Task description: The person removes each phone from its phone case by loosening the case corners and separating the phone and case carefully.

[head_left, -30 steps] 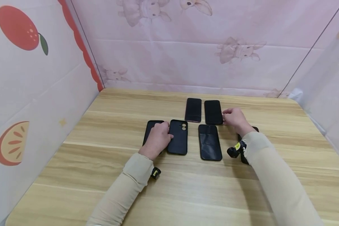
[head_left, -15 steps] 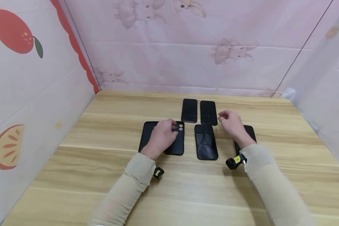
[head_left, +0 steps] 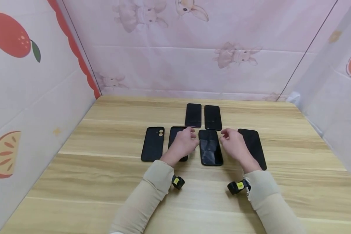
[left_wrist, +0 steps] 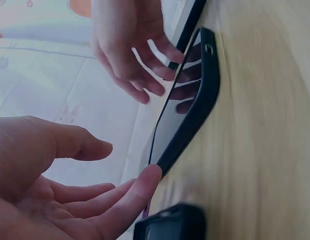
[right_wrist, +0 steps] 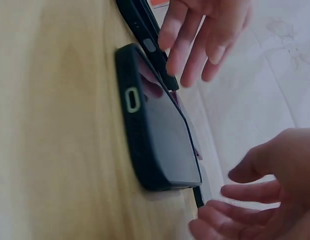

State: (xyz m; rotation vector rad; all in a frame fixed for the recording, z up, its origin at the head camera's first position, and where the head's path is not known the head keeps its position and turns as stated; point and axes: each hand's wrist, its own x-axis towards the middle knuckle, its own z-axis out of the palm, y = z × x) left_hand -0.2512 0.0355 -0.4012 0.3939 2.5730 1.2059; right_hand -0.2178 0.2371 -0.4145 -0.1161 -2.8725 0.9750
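A phone in a black case [head_left: 211, 148] lies flat, screen up, between my two hands. My left hand [head_left: 183, 142] hovers at its left side, above a black phone case [head_left: 174, 133] that it partly covers. My right hand [head_left: 234, 143] is at the phone's right side, fingers loosely bent. In the left wrist view, a left fingertip [left_wrist: 150, 175] comes right at the cased phone's edge. The right wrist view shows a port cutout on the case's end wall, and nothing is held in either hand.
Another empty black case [head_left: 152, 144] with camera holes lies at the left. Two dark phones, one [head_left: 193, 115] left of the other [head_left: 213, 117], lie behind. A dark flat phone-shaped piece [head_left: 253, 146] sits at the right, partly under my forearm. Printed cloth walls [head_left: 163, 71] stand behind the wooden table [head_left: 105, 185].
My left hand has lifted from the cases and moved right. My right hand has left the back right phone and come toward the cased phone in the middle. The view has shifted slightly.
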